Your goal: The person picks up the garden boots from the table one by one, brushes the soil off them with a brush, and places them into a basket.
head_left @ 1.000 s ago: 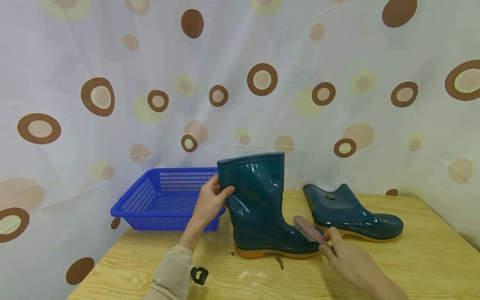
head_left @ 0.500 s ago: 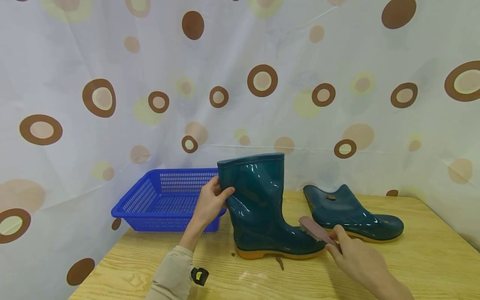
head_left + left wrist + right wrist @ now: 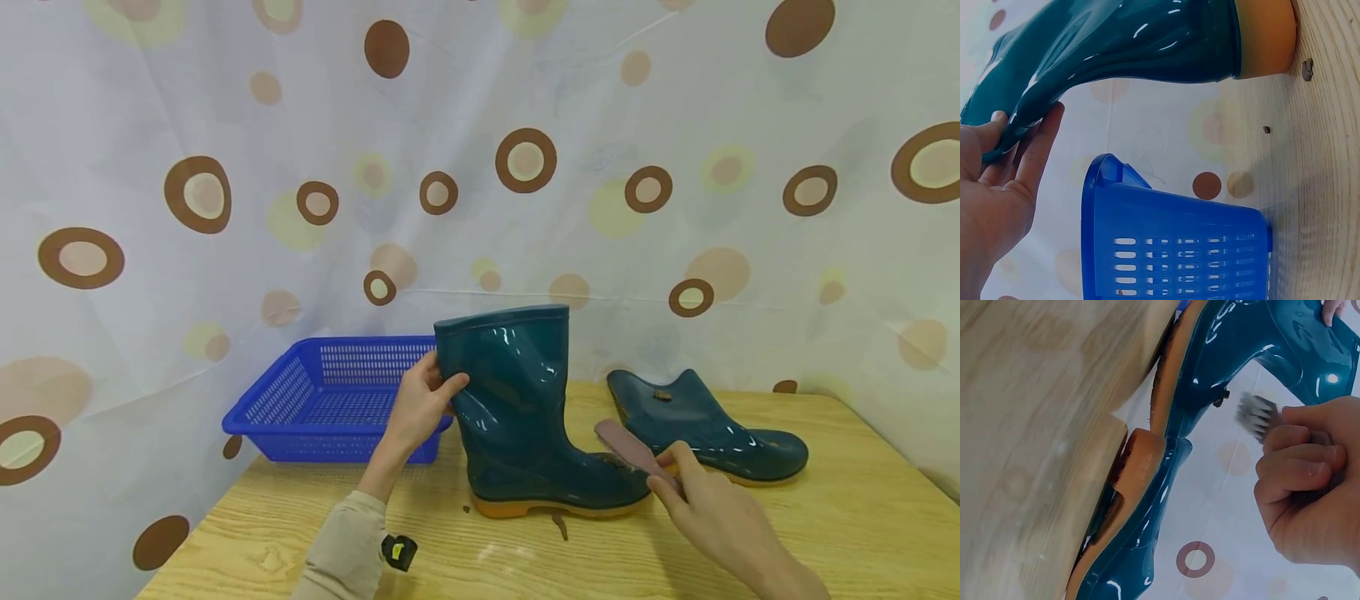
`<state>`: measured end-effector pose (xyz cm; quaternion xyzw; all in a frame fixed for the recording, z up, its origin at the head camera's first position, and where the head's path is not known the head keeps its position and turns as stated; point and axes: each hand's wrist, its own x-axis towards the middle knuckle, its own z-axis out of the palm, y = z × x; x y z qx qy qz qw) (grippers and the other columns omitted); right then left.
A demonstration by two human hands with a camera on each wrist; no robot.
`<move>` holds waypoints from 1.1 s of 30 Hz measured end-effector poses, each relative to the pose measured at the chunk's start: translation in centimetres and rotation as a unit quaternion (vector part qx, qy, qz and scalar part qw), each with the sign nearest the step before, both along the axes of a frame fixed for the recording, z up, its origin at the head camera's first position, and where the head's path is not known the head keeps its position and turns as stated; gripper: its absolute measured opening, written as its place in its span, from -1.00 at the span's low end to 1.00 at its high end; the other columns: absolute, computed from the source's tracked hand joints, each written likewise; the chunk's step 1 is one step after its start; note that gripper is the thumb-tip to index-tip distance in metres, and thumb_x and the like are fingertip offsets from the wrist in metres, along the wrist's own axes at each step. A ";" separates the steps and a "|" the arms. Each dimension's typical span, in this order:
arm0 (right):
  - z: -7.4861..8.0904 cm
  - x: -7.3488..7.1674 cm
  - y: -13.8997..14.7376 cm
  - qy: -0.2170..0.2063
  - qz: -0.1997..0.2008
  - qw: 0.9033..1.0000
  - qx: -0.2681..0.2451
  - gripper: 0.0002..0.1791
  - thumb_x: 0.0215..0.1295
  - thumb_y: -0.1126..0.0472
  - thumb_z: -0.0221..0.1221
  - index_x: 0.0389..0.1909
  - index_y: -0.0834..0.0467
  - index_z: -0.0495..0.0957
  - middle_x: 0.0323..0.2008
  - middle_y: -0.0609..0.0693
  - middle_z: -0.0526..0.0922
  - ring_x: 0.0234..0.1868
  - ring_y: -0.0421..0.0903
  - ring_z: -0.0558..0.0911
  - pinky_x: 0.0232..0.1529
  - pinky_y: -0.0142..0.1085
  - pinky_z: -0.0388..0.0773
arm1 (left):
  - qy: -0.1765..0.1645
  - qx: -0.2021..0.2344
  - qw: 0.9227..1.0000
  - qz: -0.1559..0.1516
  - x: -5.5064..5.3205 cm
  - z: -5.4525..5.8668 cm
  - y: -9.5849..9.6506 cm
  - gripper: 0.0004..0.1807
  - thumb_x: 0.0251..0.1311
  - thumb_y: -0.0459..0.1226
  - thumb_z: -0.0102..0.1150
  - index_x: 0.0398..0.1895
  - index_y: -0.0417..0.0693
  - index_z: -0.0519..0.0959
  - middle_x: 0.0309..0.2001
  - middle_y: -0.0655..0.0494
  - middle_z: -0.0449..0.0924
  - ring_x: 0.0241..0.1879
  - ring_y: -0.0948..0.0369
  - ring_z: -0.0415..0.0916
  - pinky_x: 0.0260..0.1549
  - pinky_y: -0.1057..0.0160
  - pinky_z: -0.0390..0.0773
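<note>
A dark green rubber boot (image 3: 517, 408) with an orange sole stands upright on the table, toe to the right. My left hand (image 3: 418, 407) grips the back of its shaft, thumb on the near side; the left wrist view shows the fingers (image 3: 1040, 147) behind the bent rubber. In my right hand (image 3: 716, 512) is a pink brush (image 3: 628, 446), held by its handle over the boot's toe. Brown dirt (image 3: 617, 461) lies on the toe below the brush. In the right wrist view the brush's pale bristles (image 3: 1256, 416) are blurred and apart from the dirt clump (image 3: 1221, 398).
Behind on the right, a second green boot (image 3: 697, 421) lies on its side with a brown clump (image 3: 662, 394) on its shaft. A blue plastic basket (image 3: 337, 446) stands at the left. Dirt crumbs (image 3: 559, 526) lie on the wooden table (image 3: 480, 575). A dotted curtain hangs behind.
My right hand has shifted the brush right along the toe, then lifted and turned it, so the dirt on the toe now shows. My left hand and the boot have stayed put.
</note>
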<state>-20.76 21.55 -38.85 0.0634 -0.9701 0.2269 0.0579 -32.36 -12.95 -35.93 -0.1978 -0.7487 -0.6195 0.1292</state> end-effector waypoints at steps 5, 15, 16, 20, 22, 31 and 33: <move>0.2 -0.1 -0.2 -0.013 0.015 0.999 -0.031 -0.53 0.52 -0.10 -0.02 0.16 0.19 0.33 -0.53 -0.07 0.48 -0.57 -0.15 0.42 -0.57 -0.34 0.28 | 0.005 0.002 1.000 -0.008 0.0 0.2 0.0 -0.57 0.36 -0.24 0.20 0.27 -0.08 0.45 0.01 -0.17 0.68 -0.15 -0.01 0.72 -0.39 0.08 0.74; -0.3 -0.6 0.1 -0.023 0.003 1.000 0.014 -0.73 0.47 0.01 0.08 0.00 0.10 0.43 -0.53 -0.10 0.55 -0.56 -0.15 0.44 -0.52 -0.29 0.33 | 0.007 0.000 1.000 -0.010 0.2 0.2 0.0 -0.57 0.37 -0.23 0.19 0.26 -0.10 0.45 0.02 -0.19 0.67 -0.15 0.00 0.72 -0.38 0.08 0.74; -0.3 -0.6 0.1 -0.021 0.000 1.000 0.018 -0.74 0.47 0.01 0.08 -0.01 0.10 0.44 -0.52 -0.11 0.56 -0.56 -0.15 0.44 -0.52 -0.28 0.33 | 0.007 -0.001 1.000 -0.010 0.2 0.2 0.0 -0.57 0.37 -0.23 0.19 0.26 -0.09 0.45 0.02 -0.19 0.67 -0.15 0.00 0.72 -0.38 0.09 0.74; -0.2 -0.5 0.2 -0.020 -0.012 0.999 0.030 -0.73 0.48 0.02 0.08 0.01 0.09 0.44 -0.58 -0.11 0.52 -0.61 -0.14 0.42 -0.57 -0.27 0.30 | 0.007 0.000 1.000 -0.012 0.1 0.2 0.0 -0.56 0.37 -0.23 0.19 0.27 -0.06 0.44 0.01 -0.17 0.68 -0.16 0.01 0.72 -0.39 0.08 0.74; -0.1 -0.5 0.2 -0.020 -0.018 0.999 0.038 -0.73 0.47 0.02 0.08 0.02 0.10 0.45 -0.58 -0.11 0.52 -0.60 -0.14 0.42 -0.57 -0.27 0.29 | 0.008 0.000 1.000 -0.011 0.1 0.1 0.0 -0.56 0.36 -0.23 0.19 0.27 -0.06 0.44 0.00 -0.17 0.68 -0.17 0.01 0.72 -0.40 0.08 0.74; -0.1 -0.2 0.8 0.017 -0.028 0.999 0.039 -0.69 0.47 0.04 0.09 0.01 0.18 0.42 -0.67 -0.08 0.34 -0.67 -0.15 0.36 -0.63 -0.30 0.19 | -0.011 -0.003 1.000 0.003 0.6 0.6 0.2 -0.55 0.37 -0.31 0.16 0.30 -0.16 0.42 0.03 -0.22 0.66 -0.14 -0.05 0.71 -0.39 0.07 0.74; -0.1 -0.2 0.8 0.018 -0.019 0.999 0.027 -0.65 0.49 0.00 0.06 0.04 0.19 0.41 -0.65 -0.08 0.36 -0.66 -0.15 0.36 -0.63 -0.31 0.20 | -0.012 -0.005 1.000 0.001 1.2 1.1 0.3 -0.56 0.38 -0.33 0.15 0.29 -0.18 0.41 0.02 -0.23 0.66 -0.14 -0.05 0.71 -0.38 0.08 0.74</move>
